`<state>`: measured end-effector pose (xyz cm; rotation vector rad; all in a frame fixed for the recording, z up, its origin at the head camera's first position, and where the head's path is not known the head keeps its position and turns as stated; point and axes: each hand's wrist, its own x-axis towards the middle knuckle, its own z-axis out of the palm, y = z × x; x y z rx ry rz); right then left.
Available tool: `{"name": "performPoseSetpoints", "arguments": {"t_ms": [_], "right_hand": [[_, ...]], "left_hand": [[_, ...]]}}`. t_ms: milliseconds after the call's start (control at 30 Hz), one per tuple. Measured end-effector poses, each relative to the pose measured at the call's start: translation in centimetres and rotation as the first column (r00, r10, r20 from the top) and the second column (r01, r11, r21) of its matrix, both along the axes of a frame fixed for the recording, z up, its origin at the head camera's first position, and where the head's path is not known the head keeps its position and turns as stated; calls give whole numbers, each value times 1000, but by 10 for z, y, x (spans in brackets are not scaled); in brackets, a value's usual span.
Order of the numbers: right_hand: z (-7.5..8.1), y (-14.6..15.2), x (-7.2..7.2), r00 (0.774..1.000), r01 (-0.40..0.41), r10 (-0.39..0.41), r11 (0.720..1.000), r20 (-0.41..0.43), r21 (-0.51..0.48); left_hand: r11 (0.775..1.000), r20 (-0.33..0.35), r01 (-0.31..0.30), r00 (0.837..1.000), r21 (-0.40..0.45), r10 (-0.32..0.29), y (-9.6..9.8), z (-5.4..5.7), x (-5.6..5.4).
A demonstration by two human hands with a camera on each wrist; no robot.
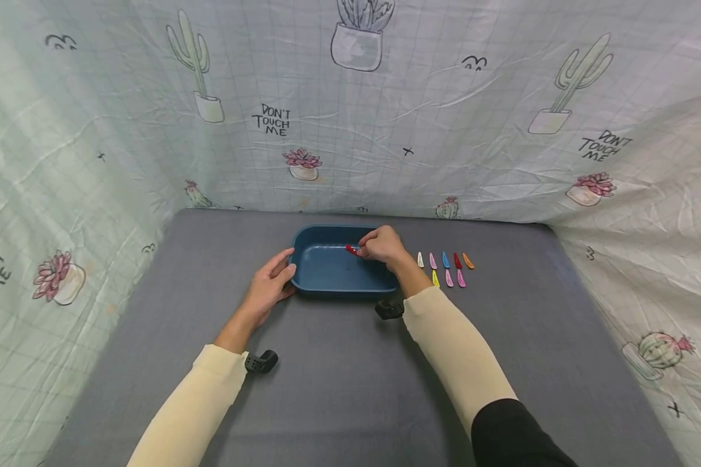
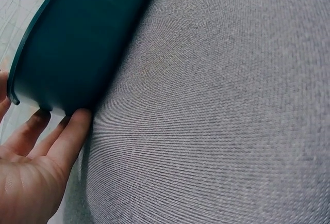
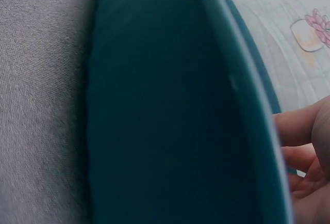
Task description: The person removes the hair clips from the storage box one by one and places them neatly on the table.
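Observation:
A dark blue rectangular tray (image 1: 344, 283) with raised walls lies on the table. My right hand (image 1: 383, 247) is over its right half in the head view, pinching a small red hair clip (image 1: 352, 249) between thumb and fingertips. In the right wrist view the tray's wall (image 3: 165, 110) covers the clip, and only some fingers (image 3: 296, 128) show past the rim. At the tray's left end is my left hand (image 1: 267, 283), thumb by the rim. Its fairly straight fingers (image 2: 69, 139) touch the outer wall in the left wrist view.
Right of the tray, small hair clips lie in two rows on the grey table (image 1: 327, 376): among them a white clip (image 1: 420, 260), a blue clip (image 1: 446, 260), an orange clip (image 1: 468, 261) and a yellow clip (image 1: 435, 278). A cactus-print cloth (image 1: 362, 117) hangs behind.

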<state>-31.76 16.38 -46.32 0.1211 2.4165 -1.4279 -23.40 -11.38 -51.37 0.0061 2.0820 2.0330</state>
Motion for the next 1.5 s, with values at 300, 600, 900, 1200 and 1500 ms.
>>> {"name": "performPoseSetpoints", "arguments": {"t_ms": [300, 600, 900, 1200, 1500], "right_hand": [[-8, -5, 0, 1000, -2, 2, 1000, 25, -14], [-14, -7, 0, 986, -10, 30, 993, -164, 119], [-28, -12, -1, 963, 19, 75, 939, -260, 343], [-31, -15, -2, 967, 25, 87, 904, -240, 427], [-31, -17, -3, 972, -11, 117, 888, -203, 460]], "left_hand": [[1000, 7, -8, 1000, -1, 8, 3, 2, 0], [1000, 2, 1, 1000, -14, -1, 4, 2, -1], [1000, 4, -6, 1000, -20, 6, 3, 1, 1], [1000, 0, -9, 1000, -17, 9, 3, 1, 1], [999, -11, -16, 1000, -44, 15, 4, 2, 1]]}}
